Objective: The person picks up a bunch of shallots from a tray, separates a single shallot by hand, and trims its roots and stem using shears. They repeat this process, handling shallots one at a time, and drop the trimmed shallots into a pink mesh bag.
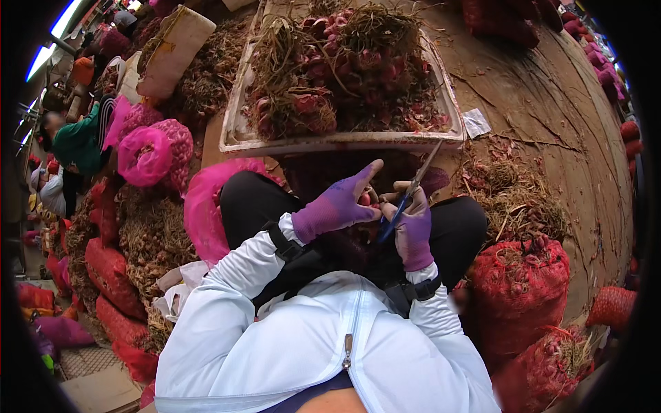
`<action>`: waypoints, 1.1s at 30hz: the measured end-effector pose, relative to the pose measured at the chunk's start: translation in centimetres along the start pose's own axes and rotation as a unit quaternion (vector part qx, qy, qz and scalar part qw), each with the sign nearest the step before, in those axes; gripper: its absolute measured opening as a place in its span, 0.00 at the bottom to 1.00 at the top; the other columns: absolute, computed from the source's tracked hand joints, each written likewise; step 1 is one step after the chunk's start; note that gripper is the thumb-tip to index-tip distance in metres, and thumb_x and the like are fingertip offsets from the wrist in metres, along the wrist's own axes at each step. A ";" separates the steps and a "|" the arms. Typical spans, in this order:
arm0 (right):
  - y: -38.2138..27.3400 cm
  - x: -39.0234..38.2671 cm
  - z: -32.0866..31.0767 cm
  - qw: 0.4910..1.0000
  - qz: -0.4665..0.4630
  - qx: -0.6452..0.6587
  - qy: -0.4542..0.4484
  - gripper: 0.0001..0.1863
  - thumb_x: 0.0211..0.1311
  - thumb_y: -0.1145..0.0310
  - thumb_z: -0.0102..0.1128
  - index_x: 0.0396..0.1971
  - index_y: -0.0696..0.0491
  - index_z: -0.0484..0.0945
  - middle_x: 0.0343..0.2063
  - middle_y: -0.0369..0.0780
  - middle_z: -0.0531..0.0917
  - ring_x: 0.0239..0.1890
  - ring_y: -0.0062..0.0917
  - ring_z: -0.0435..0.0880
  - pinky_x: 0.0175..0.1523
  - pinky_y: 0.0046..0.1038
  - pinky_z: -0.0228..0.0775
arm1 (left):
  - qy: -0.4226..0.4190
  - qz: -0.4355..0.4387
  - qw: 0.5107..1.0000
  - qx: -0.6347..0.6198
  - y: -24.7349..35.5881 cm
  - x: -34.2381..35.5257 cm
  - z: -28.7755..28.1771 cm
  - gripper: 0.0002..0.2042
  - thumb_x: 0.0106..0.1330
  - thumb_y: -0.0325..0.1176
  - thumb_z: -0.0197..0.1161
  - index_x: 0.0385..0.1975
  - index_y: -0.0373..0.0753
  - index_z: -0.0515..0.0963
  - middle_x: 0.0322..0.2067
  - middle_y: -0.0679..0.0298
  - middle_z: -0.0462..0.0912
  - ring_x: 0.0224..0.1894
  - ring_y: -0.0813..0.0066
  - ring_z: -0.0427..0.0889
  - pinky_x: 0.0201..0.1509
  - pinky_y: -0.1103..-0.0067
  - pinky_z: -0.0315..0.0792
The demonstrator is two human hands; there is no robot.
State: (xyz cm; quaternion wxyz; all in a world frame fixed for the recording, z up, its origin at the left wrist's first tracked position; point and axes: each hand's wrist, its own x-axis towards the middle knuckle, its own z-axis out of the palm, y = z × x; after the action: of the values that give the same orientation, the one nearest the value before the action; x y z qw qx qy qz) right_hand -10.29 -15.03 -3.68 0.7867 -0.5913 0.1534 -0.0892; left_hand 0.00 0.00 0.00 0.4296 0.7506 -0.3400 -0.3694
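My left hand, in a purple glove, is closed around a small red shallot over my lap. Just to its right, my gloved right hand grips scissors with blue handles, their long blades pointing up and away from me. A white foam tray stands in front of me, heaped with shallots and dried stalks. Below the tray, between my legs, it is dark and the contents are unclear.
Pink mesh bags lie at my left, red mesh sacks at my right. Dried stalks cover part of the brown ground. A co-worker in green and other people are at the left among piles of sacks.
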 end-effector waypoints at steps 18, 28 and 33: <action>0.2 -0.3 0.7 0.982 -0.045 0.077 0.167 0.20 0.56 0.82 0.60 0.48 0.57 0.68 0.33 0.40 0.81 0.33 0.20 0.81 0.37 0.20 0.75 | 0.053 -0.013 0.990 -0.131 -0.3 0.4 1.0 0.37 0.65 0.30 0.57 0.70 0.38 0.43 0.47 0.63 0.76 0.43 0.80 0.75 0.48 0.82 0.72; 0.6 -2.6 -1.0 0.948 -0.052 -0.312 -0.016 0.34 0.47 0.61 0.71 0.53 0.55 0.64 0.43 0.46 0.74 0.45 0.39 0.76 0.50 0.34 0.68 | 0.174 0.066 0.982 -0.039 0.6 0.3 -2.1 0.36 0.66 0.27 0.53 0.71 0.41 0.42 0.41 0.64 0.79 0.38 0.83 0.76 0.42 0.83 0.73; 0.4 -2.4 -0.1 0.953 -0.032 -0.296 -0.055 0.29 0.53 0.64 0.67 0.54 0.53 0.65 0.37 0.39 0.76 0.36 0.21 0.78 0.38 0.22 0.72 | 0.184 0.096 0.970 0.127 0.8 0.0 -1.6 0.36 0.65 0.26 0.54 0.70 0.41 0.42 0.40 0.61 0.80 0.41 0.79 0.78 0.47 0.79 0.72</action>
State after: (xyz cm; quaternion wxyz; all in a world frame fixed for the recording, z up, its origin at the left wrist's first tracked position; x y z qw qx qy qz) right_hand -12.59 -14.22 -3.71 0.5805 -0.8061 0.1104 -0.0326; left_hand 1.19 0.31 1.24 0.4199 0.8177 -0.3697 -0.1358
